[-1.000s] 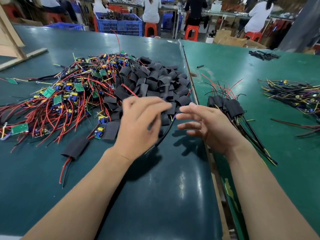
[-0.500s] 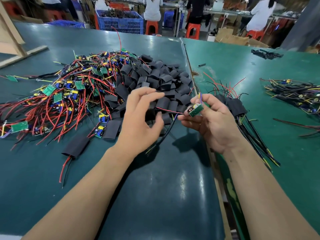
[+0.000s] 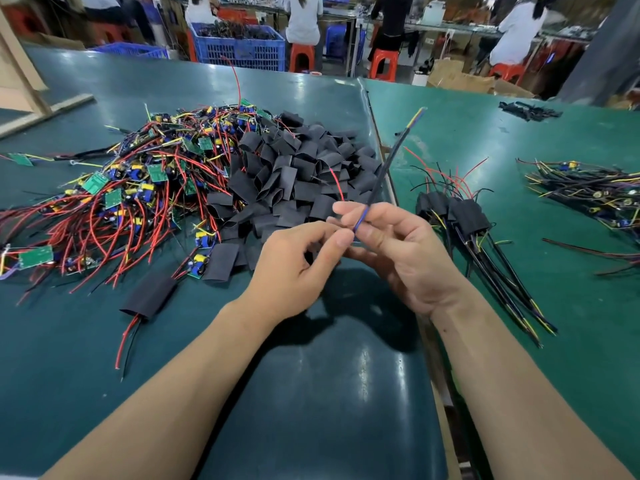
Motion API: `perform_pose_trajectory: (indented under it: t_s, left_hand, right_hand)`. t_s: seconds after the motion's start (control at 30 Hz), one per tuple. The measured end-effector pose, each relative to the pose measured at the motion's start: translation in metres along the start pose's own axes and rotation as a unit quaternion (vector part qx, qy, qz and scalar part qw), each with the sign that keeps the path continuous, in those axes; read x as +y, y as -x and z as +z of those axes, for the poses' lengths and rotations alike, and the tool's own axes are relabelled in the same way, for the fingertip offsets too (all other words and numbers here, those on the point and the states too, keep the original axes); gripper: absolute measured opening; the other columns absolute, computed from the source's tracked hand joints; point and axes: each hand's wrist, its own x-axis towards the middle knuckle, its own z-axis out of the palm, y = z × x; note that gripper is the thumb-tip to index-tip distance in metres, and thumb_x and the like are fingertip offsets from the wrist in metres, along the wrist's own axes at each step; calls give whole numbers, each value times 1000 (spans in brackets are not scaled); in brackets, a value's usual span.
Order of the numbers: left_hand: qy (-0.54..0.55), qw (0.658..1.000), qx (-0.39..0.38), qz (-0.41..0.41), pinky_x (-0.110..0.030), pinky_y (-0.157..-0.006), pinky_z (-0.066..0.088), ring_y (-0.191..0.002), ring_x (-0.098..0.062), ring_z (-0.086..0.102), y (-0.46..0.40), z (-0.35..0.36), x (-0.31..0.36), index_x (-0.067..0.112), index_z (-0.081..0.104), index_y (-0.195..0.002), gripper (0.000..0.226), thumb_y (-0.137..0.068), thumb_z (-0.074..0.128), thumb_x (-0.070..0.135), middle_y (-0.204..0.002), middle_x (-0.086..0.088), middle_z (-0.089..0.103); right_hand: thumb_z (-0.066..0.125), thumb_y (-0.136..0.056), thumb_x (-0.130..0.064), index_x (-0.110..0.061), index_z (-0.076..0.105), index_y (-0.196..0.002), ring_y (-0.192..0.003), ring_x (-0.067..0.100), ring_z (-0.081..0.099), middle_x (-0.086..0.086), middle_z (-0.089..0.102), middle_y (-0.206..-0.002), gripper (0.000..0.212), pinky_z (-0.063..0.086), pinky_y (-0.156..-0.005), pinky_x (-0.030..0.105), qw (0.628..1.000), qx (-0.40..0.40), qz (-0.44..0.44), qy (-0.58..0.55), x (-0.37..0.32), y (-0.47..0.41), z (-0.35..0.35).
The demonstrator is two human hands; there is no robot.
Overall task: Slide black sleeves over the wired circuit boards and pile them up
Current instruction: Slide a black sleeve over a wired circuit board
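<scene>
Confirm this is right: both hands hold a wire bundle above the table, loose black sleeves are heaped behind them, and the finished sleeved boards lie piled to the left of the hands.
One error: in the head view the finished sleeved boards lie to the right of the hands, not left. The rest holds: left hand and right hand hold the wire bundle, loose black sleeves behind.

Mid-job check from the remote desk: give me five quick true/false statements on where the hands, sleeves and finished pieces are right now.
1. The right hand pinches a black cable that points up and away. True.
2. The loose black sleeves are heaped right of the table seam. False: they lie left of it, beside the tangle of unsleeved boards.
3. The sleeved boards lie right of the right hand. True.
4. The left hand lies flat on the table. False: it is raised, fingers curled, meeting the right hand at the cable.
5. One sleeved board lies alone left of the left forearm. True.
</scene>
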Motion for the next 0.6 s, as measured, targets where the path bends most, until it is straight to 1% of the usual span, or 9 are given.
perform_pose_trajectory:
  t_s: [0.1, 0.17, 0.2, 0.3, 0.37, 0.4, 0.43, 0.5, 0.6]
  left_hand:
    - [49, 999, 8, -22, -24, -52, 38, -50, -10, 45, 1, 3, 0, 9, 70, -91, 41, -93, 54, 46, -60, 7, 58]
    - [82, 995, 28, -40, -30, -52, 42, -52, -21, 50, 0, 6, 0, 12, 68, -93, 29, -89, 66, 41, -65, 8, 62]
    - [108, 992, 45, -49, -33, -55, 44, -57, -25, 53, -1, 7, 0, 10, 66, -93, 26, -87, 70, 35, -70, 7, 66]
    - [202, 972, 91, -75, -32, -61, 45, -64, -19, 54, -5, 7, 1, 1, 56, -95, 26, -84, 72, 18, -84, -3, 70]
    - [223, 964, 105, -96, -40, -65, 49, -70, -23, 59, -7, 6, 1, 9, 58, -98, 17, -85, 70, 10, -84, -2, 71]
    - [220, 965, 105, -101, -45, -65, 51, -70, -23, 60, -8, 5, 1, 12, 58, -98, 17, -86, 70, 7, -85, 1, 72]
    - [208, 968, 100, -97, -44, -63, 53, -67, -19, 60, -7, 4, -1, 14, 59, -96, 18, -86, 71, 6, -84, 5, 72]
    - [171, 979, 77, -82, -31, -56, 48, -61, -8, 54, -6, 5, -3, 19, 58, -91, 18, -86, 72, 8, -81, 11, 69]
    - [137, 984, 63, -92, -26, -57, 41, -59, -10, 48, -6, 8, -3, 24, 60, -83, 10, -86, 68, 20, -78, 9, 64]
  right_hand:
    - [63, -79, -9, -17, 78, -87, -108, 25, 65, -1, 66, -125, 18, 54, -87, 36, 1000, 11, -12, 12, -1, -1, -1]
    - [64, -77, -7, -17, 79, -88, -103, 21, 67, -4, 63, -127, 20, 55, -88, 34, 999, 35, -19, -2, -2, -2, -1]
    - [63, -79, -5, -16, 79, -89, -101, 21, 68, -4, 61, -129, 22, 55, -87, 33, 998, 51, -20, -8, -1, -3, -1]
    - [49, -88, 14, -9, 71, -107, -104, 26, 69, 8, 66, -119, 37, 56, -88, 34, 997, 66, 15, -25, -1, -4, -4]
    - [40, -86, 20, -8, 64, -117, -103, 26, 69, 13, 66, -119, 48, 57, -88, 35, 997, 40, 51, -30, -1, -3, -4]
    - [40, -87, 18, -8, 62, -119, -100, 24, 70, 12, 66, -120, 47, 58, -85, 35, 997, 27, 62, -32, -1, -3, -3]
    - [44, -91, 12, -10, 61, -120, -96, 22, 70, 10, 68, -118, 40, 59, -82, 35, 997, 21, 69, -32, 0, -3, -1]
    - [48, -97, 0, -9, 62, -116, -86, 20, 70, 7, 72, -107, 25, 60, -76, 33, 997, 38, 65, -13, 3, -3, 2]
    - [51, -96, 1, -4, 67, -98, -83, 21, 72, 8, 75, -93, 17, 58, -70, 28, 994, 85, 44, 49, 3, -4, -2]
